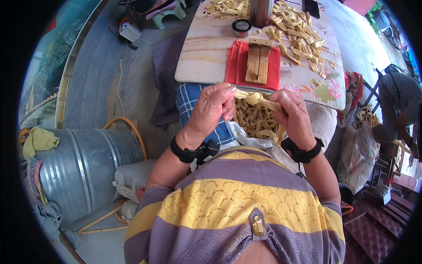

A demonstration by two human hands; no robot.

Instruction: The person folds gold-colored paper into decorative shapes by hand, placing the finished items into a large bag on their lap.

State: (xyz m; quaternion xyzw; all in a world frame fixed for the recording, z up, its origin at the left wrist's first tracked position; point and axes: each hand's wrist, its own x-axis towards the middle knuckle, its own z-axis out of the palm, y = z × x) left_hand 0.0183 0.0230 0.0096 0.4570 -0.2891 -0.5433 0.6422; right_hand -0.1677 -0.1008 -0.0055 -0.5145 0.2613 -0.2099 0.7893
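Between my hands a pale yellow strip with a knot in it point(255, 98) is stretched over a white bag point(237, 129) full of similar curled strips point(255, 120). My left hand point(214, 107) pinches the strip's left end between thumb and fingers. My right hand point(291, 114) grips it on the right of the knot, and a loose tail hangs below that hand. Just beyond, a grooved wooden block point(258, 62) lies on a folded red cloth point(235, 64) at the table's near edge. The material of the strips I cannot tell for certain.
The table point(201, 64) also bears piles of strips point(305, 43), a metal cup point(261, 13), its lid point(241, 27) and a phone point(311, 8). A metal drum point(89, 165) lies at left. At right stands a filled plastic bag point(357, 158), beside a bending person point(399, 95).
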